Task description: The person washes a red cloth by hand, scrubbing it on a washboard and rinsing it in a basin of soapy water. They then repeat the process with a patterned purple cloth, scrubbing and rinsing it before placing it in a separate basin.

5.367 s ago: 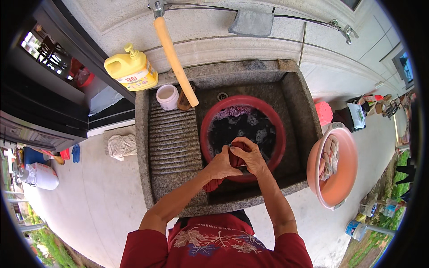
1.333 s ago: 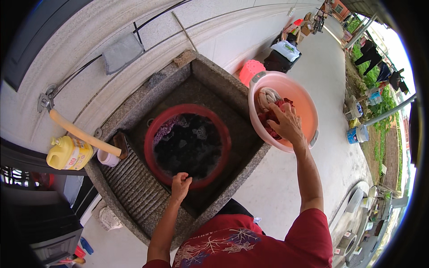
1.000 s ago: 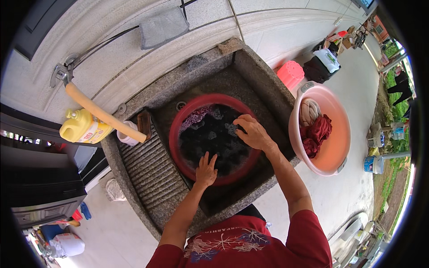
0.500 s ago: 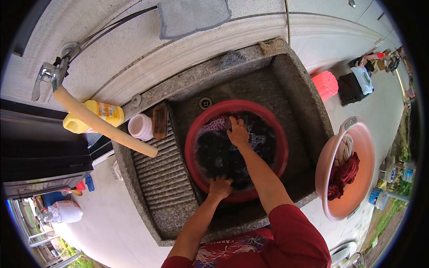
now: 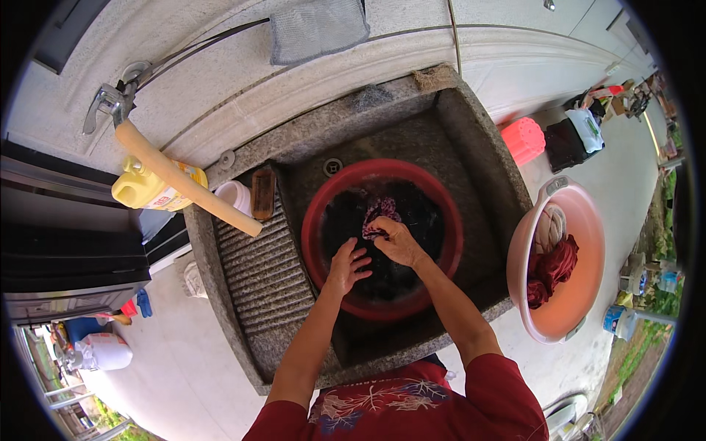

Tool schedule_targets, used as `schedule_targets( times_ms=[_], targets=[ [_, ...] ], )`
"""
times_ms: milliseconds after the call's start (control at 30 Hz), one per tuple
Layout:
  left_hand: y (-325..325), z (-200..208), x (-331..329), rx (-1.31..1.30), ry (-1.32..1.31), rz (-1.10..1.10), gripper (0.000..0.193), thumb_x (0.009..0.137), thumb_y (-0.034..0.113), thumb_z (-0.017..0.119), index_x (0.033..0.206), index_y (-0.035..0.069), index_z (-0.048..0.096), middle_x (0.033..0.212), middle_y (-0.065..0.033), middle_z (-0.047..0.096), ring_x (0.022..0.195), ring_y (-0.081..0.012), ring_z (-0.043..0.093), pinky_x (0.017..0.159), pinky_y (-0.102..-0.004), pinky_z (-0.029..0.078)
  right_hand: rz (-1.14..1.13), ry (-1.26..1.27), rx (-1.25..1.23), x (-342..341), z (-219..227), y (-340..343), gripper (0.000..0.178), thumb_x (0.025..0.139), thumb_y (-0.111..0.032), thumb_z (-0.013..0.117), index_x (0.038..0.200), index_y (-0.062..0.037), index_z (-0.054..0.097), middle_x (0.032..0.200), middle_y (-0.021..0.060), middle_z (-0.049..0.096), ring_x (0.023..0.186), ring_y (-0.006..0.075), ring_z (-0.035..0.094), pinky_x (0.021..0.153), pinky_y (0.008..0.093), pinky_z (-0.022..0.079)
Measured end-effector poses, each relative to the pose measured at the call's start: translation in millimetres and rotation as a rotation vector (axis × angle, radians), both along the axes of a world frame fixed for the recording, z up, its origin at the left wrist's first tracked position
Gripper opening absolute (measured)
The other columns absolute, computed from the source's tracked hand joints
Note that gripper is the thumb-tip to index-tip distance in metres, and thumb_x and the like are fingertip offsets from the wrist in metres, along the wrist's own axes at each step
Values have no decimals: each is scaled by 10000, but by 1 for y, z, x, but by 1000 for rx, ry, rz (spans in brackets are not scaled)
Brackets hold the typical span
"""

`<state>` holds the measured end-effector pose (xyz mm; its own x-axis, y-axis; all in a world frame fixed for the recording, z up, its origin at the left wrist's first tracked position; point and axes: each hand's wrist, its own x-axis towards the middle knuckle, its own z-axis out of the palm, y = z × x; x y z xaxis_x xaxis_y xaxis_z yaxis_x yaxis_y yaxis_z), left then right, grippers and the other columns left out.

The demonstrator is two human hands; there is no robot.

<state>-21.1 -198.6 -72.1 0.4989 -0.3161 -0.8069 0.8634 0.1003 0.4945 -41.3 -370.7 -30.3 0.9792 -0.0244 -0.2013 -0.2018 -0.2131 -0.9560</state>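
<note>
A red basin (image 5: pixel 309 228) of dark water stands in the stone sink (image 5: pixel 482 169). Out of the water comes a purple patterned cloth (image 5: pixel 384 211), wet and bunched, pinched in the fingers of my right hand (image 5: pixel 397 241). My left hand (image 5: pixel 348 266) is over the basin's left part, beside the cloth, its fingers spread and holding nothing. How much of the cloth lies under the water is hidden.
Left of the basin is a ridged washboard (image 5: pixel 265 268) with a brush (image 5: pixel 262 194) and a white tub (image 5: pixel 234 197). A tan hose (image 5: pixel 184 182) hangs from the tap past a yellow jug (image 5: pixel 158 187). At right, a pink basin (image 5: pixel 581 294) holds dark red cloth (image 5: pixel 553 268).
My right hand has taken hold of the purple cloth and lifted part of it toward the basin's middle. The left hand has risen from the near rim toward it.
</note>
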Motion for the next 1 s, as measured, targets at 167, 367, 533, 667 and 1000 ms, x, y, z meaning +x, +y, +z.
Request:
schedule_targets(
  times_ms=[167,367,533,667,1000],
  targets=[
    [1,-8,-12,-608,219,222,602,837,609,525,1028,47,629,1006,-133,651,936,-270,627,812,-435,508,121,-434,90,-52,38,82,285,727,17,561,1005,-5,500,900,130,514,832,291,532,733,364,433],
    [25,-38,-36,-1037,83,466,484,948,487,419,1096,62,595,856,-30,595,780,-179,595,712,-350,472,-12,-528,-343,-59,52,127,186,769,-158,661,847,-62,521,746,105,530,716,333,542,696,435,433],
    [-19,44,-38,-398,153,319,403,972,440,388,1166,122,543,1099,-14,595,1001,-181,568,892,-348,470,-354,-347,-541,10,-8,66,314,869,-304,589,708,-59,476,532,169,547,518,385,574,445,467,441],
    [-19,43,-35,-329,108,373,436,986,440,321,1203,121,524,1115,-19,604,1021,-204,572,884,-366,477,-415,-279,-563,13,-7,68,283,857,-273,605,727,-56,479,521,177,552,526,387,587,465,487,453],
    [-5,49,-11,-399,-7,330,626,900,510,503,1313,46,428,1247,-102,539,1100,-239,549,925,-391,457,-910,13,-327,-3,-65,-16,224,884,-176,584,832,-5,449,586,165,509,542,354,542,537,429,424]
  ],
)
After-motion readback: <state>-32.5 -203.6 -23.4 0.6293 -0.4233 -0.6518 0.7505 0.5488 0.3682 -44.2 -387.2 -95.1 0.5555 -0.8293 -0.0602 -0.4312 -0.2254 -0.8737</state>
